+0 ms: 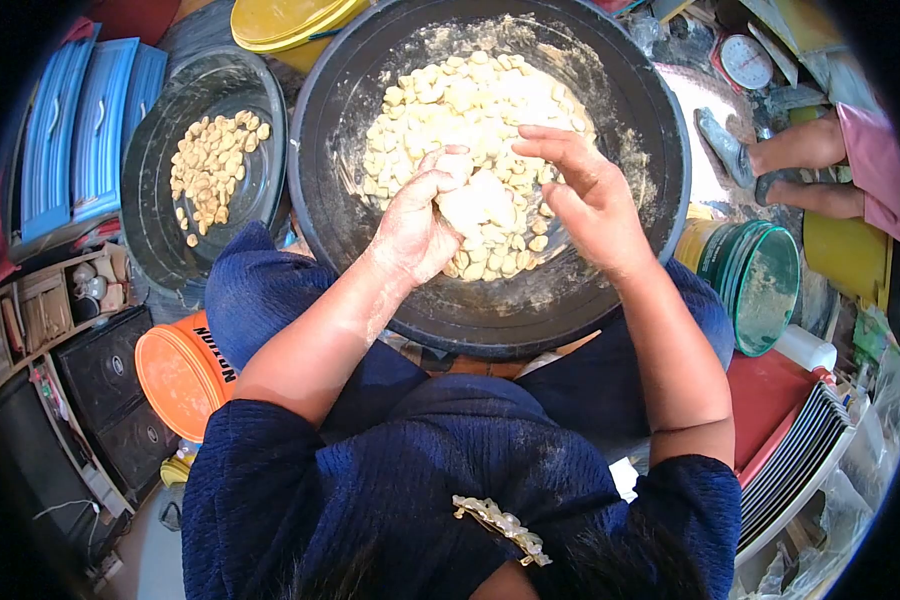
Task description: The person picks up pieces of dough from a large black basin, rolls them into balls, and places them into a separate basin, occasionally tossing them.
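Note:
A large black basin [500, 335] stands in front of my lap, its inner wall dusted with pale flour or powder. Many small, flattened pale dough pieces [450, 105] are heaped in it. My left hand [417, 222] is closed around a pale lump of dough [482, 205] just over the heap, thumb on top. To the right of the lump is my right hand [595, 200], fingers curved and apart, with nothing visible in them. Both hands are dusted with powder.
A smaller dark basin [150, 215] at left contains browner pieces [215, 165]. Around me are an orange bucket [175, 375], green-rimmed tubs [765, 285], a yellow lid [280, 22], blue drawers [90, 125] and a dial scale [746, 62]. Another person's legs [800, 145] are at right.

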### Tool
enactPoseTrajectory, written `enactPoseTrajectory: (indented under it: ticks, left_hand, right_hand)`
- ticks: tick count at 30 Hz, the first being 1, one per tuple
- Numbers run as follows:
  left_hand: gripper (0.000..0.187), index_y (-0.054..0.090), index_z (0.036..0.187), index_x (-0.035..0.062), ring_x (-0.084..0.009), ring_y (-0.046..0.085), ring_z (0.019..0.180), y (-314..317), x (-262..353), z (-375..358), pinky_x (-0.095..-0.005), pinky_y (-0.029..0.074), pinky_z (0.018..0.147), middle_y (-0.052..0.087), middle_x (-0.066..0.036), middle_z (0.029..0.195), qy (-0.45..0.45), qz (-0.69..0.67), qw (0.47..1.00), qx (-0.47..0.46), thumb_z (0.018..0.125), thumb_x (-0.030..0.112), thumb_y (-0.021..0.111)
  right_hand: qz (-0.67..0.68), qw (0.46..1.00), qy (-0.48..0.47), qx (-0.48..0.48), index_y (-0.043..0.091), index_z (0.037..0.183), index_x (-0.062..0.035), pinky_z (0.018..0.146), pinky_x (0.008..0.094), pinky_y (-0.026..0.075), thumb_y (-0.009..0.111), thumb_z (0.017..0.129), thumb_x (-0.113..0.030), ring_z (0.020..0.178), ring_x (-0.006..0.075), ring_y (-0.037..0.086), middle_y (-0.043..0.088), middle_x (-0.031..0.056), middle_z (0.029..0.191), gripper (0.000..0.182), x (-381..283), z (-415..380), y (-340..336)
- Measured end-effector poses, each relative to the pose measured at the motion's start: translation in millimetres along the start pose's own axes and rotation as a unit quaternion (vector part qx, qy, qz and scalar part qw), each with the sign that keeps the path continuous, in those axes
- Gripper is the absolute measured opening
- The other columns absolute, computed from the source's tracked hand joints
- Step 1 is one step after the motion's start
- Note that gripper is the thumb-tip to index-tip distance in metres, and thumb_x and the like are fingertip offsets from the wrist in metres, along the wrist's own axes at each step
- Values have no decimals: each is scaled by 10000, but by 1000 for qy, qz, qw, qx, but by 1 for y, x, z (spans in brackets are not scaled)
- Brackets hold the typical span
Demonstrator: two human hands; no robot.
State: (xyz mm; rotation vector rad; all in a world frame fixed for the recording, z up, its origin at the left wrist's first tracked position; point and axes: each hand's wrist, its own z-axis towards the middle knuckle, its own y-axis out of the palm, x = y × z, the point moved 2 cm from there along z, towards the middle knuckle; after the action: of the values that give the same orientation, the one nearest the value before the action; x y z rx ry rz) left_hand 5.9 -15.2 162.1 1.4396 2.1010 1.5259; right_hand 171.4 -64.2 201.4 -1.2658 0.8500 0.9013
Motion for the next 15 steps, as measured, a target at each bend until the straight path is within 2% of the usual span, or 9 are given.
enactPoseTrajectory:
  ticks: [2,4,6,8,10,11,12,14,15]
  left_hand:
    - [319,408,1097,51,-260,546,942,1,1,-1,-387,500,775,503,-135,1026,6,4,1000,1,779,60,422]
    - [373,365,1127,57,-272,549,936,5,2,-3,-387,503,777,496,-151,1032,-18,20,998,-62,760,36,424]
    - [404,372,1135,69,-275,546,952,0,-1,-1,-398,502,768,501,-143,1043,-15,76,995,-63,739,49,452]
    - [437,379,1143,80,-277,543,967,-1,-2,-1,-409,501,760,506,-135,1054,-11,131,989,-65,719,62,480]
    - [462,373,1138,75,-270,543,972,2,-1,-2,-375,514,724,506,-150,1058,-37,119,990,-66,689,24,469]
    - [462,373,1138,75,-270,543,972,3,-1,-2,-375,514,724,506,-150,1058,-36,119,990,-67,689,24,469]
    - [467,373,1136,75,-273,546,968,4,-1,-2,-372,515,724,509,-158,1059,-38,106,992,-65,682,13,463]
    - [472,374,1135,74,-275,549,964,5,-1,-2,-368,515,724,511,-166,1059,-40,94,993,-62,676,2,458]
    - [475,366,1127,69,-288,551,949,5,-1,-2,-366,516,736,506,-176,1031,-33,88,994,-54,664,-31,410]
  right_hand:
    - [91,995,-4,-41,564,1070,-68,895,322,410,524,684,71,1035,250,520,536,123,1099,411,-19,0,4]
    - [97,992,8,-77,590,1012,-48,878,318,420,572,697,39,1005,232,535,571,119,1024,327,-20,-1,6]
    - [-2,991,30,-133,580,1008,-33,820,307,452,625,711,-7,898,199,571,594,98,949,302,-13,-1,3]
    - [40,987,139,-68,572,987,-30,696,252,476,587,794,-64,751,116,576,599,47,820,197,-3,2,-8]
    - [157,977,141,-6,560,1010,-38,709,243,470,558,819,-73,765,119,571,591,35,810,194,3,8,-23]
    - [151,977,145,-33,550,1033,-40,730,259,470,570,789,-45,764,161,580,594,49,814,244,2,6,-24]
    - [149,978,144,-32,550,1033,-40,730,259,470,570,789,-45,764,161,580,594,49,814,244,-1,5,-19]
    - [-29,988,-121,-92,555,978,-12,702,267,463,579,778,-23,741,153,582,596,54,847,201,-14,0,1]
    - [-86,980,-131,-120,555,1015,-27,726,262,454,584,752,4,807,166,578,589,68,912,267,-14,-1,7]
